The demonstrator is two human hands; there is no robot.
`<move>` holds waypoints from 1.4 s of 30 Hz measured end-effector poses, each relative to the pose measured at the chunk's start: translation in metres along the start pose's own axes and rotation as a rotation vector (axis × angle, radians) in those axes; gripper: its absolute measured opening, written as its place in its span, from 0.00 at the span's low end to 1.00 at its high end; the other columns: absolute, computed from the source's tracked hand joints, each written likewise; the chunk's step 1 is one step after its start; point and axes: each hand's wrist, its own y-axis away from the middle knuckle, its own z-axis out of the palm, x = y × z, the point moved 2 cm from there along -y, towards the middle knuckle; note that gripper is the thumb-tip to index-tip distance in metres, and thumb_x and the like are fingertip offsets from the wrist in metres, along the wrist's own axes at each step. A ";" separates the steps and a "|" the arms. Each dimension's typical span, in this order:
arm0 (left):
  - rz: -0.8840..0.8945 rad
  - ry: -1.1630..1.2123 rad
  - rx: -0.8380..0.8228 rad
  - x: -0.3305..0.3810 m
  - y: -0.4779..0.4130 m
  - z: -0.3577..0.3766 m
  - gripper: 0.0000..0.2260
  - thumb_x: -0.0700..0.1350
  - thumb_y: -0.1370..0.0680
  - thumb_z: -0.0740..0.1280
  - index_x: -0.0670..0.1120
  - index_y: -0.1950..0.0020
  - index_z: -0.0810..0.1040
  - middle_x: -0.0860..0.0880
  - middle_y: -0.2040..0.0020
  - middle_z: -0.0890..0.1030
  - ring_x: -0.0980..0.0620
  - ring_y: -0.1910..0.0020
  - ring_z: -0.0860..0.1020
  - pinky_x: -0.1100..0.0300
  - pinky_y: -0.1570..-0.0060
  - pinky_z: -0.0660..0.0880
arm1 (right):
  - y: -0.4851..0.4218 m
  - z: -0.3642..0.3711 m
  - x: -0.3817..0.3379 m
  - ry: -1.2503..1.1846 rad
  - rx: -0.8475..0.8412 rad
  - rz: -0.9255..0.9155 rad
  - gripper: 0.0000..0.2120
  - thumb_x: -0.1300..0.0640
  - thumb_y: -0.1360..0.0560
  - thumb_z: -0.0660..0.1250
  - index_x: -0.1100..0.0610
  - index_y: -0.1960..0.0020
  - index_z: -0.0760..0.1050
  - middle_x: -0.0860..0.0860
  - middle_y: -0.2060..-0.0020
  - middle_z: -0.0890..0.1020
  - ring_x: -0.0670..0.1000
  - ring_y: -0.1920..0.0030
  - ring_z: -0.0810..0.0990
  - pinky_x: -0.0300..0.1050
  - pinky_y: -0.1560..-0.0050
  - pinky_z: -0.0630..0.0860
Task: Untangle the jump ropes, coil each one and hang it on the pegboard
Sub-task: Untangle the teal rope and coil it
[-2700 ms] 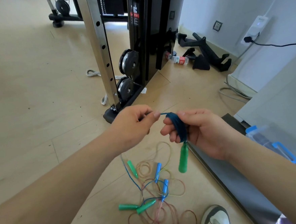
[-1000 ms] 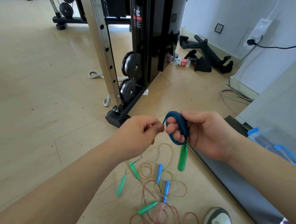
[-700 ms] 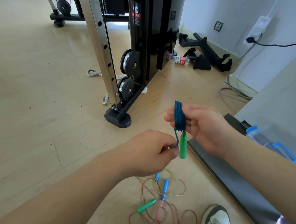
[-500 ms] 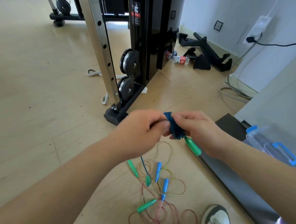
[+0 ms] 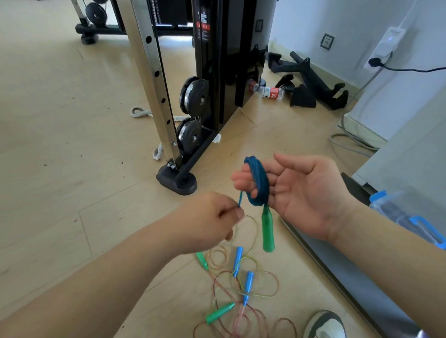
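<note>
left grip [image 5: 207, 219] pinches the blue rope [image 5: 257, 180] strand; right grip [image 5: 303, 192], fingers relaxed, wears its coil, green handle [image 5: 267, 231] dangling below.

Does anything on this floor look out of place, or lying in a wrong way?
Yes. A plastic bottle lies on its side beside the black machine, not standing. The loose jump ropes on the floor form one tangled heap, handles mixed together. A white braided rope trails behind the machine's steel post.
</note>
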 end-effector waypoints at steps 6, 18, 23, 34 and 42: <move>0.119 -0.035 -0.164 0.024 0.016 0.018 0.15 0.52 0.16 0.61 0.43 0.49 0.80 0.54 0.61 0.85 0.55 0.67 0.79 0.57 0.59 0.79 | -0.008 -0.014 0.003 0.410 0.191 -0.145 0.25 0.46 0.24 0.64 0.62 0.35 0.77 0.59 0.44 0.86 0.60 0.40 0.84 0.55 0.34 0.77; 0.180 0.289 0.439 0.007 0.005 -0.047 0.06 0.48 0.24 0.76 0.47 0.56 0.84 0.45 0.64 0.84 0.55 0.68 0.78 0.62 0.65 0.76 | -0.003 -0.007 0.012 0.660 -0.073 -0.076 0.18 0.56 0.24 0.66 0.63 0.39 0.82 0.60 0.46 0.87 0.55 0.54 0.84 0.46 0.53 0.77; 0.088 0.242 0.353 -0.009 -0.002 -0.043 0.06 0.51 0.20 0.71 0.53 0.55 0.85 0.49 0.64 0.84 0.58 0.68 0.77 0.63 0.62 0.77 | -0.004 -0.002 0.011 0.430 -0.079 -0.059 0.15 0.58 0.21 0.66 0.68 0.40 0.80 0.65 0.46 0.86 0.52 0.59 0.80 0.40 0.59 0.76; 0.087 0.072 -0.010 0.011 0.008 0.007 0.09 0.49 0.17 0.65 0.47 0.45 0.82 0.49 0.61 0.84 0.55 0.68 0.81 0.60 0.60 0.80 | -0.012 -0.008 0.008 0.309 0.204 -0.184 0.12 0.62 0.16 0.60 0.67 0.43 0.80 0.65 0.43 0.84 0.57 0.48 0.82 0.51 0.40 0.79; 0.307 -0.011 0.248 0.019 0.011 -0.020 0.04 0.45 0.22 0.72 0.54 0.50 0.85 0.57 0.58 0.84 0.60 0.56 0.80 0.62 0.53 0.76 | -0.014 -0.001 0.019 0.889 0.010 -0.160 0.18 0.63 0.36 0.62 0.70 0.49 0.76 0.67 0.60 0.75 0.54 0.58 0.72 0.52 0.54 0.70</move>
